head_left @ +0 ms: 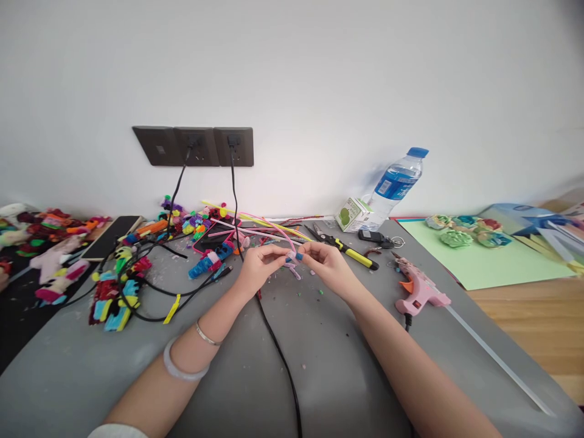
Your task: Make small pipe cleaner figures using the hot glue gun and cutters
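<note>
My left hand [261, 267] and my right hand [329, 266] meet above the middle of the grey table, fingertips nearly touching. Both pinch a pink pipe cleaner [286, 236], whose long end arches up and away towards the wall. A small pale lilac and blue part shows between the fingertips; its shape is too small to make out. Just beneath the hands lies a short lilac twisted piece [293, 271]. Beyond them, loose pipe cleaners, a yellow one [296, 233] among them, lie across the table. Pliers with yellow-and-black handles [353, 252] rest to the right of my right hand.
Left are fuzzy pipe-cleaner figures [119, 292], black cables [155, 317] and a phone [112, 238]. A power cord [278, 347] runs under my hands. Right are a pink glue gun [422, 291] with a long glue stick, keys [381, 239], a water bottle [396, 182] and green paper [483, 267].
</note>
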A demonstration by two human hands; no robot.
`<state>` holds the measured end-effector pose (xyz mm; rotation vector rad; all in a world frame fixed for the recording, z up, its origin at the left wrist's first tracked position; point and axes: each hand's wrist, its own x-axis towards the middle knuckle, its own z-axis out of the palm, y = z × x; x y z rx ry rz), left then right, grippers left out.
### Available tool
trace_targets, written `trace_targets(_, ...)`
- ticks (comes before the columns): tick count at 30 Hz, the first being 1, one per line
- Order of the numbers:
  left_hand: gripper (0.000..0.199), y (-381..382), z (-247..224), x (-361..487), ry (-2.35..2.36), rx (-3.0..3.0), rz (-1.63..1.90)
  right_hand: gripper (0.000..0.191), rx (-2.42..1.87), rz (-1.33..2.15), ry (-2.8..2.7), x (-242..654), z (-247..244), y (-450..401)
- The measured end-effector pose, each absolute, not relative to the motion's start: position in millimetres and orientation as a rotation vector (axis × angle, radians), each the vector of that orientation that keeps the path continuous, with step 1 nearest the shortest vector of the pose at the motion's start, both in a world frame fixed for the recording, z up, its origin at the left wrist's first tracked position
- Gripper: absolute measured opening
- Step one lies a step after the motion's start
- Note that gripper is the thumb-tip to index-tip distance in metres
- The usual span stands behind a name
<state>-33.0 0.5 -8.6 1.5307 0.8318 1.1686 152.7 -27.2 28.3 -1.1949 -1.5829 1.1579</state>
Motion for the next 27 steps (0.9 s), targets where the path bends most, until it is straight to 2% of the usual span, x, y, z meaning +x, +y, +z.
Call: trace_targets(27,0.02,-0.8,-10.2,-32.2,0.824,1.525,1.211,0.043,-1.207,1.152,-1.593,152.7,26.2,-26.7)
